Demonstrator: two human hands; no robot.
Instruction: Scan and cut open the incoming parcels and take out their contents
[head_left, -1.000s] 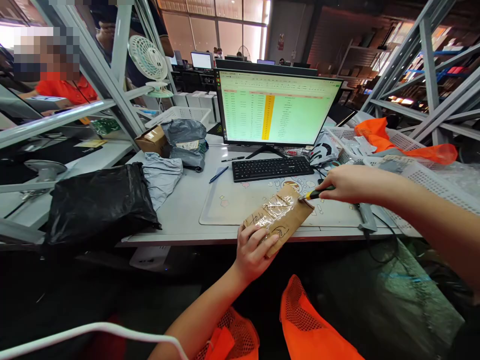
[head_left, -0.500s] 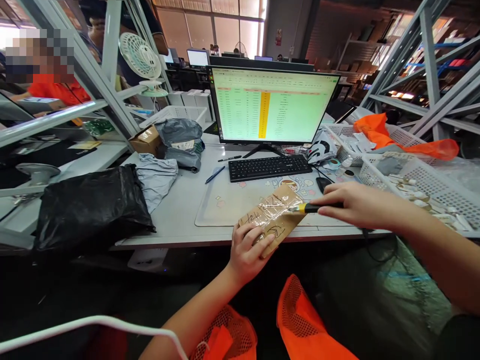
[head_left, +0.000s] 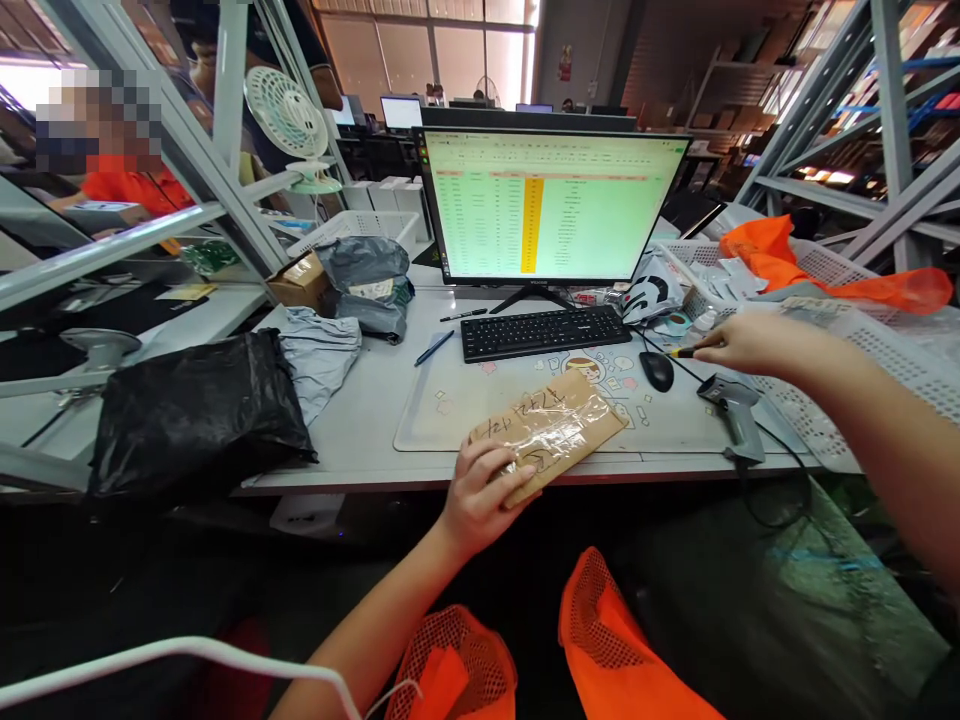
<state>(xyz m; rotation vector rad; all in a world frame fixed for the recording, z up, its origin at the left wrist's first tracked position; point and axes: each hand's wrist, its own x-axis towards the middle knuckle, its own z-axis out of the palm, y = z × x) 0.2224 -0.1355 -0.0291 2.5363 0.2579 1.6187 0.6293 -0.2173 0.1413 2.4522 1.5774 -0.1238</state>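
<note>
Brown package gripped by left fingers overhangs the desk's front edge.

The package is before the keyboard, seemingly over the mat, mouse to the right, monitor behind.

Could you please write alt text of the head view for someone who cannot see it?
A person's left grip holds a taped brown packet at a desk's edge, while the right grip holds a mostly hidden yellow tool beside a black mouse. Behind are a keyboard and lit monitor.
</note>
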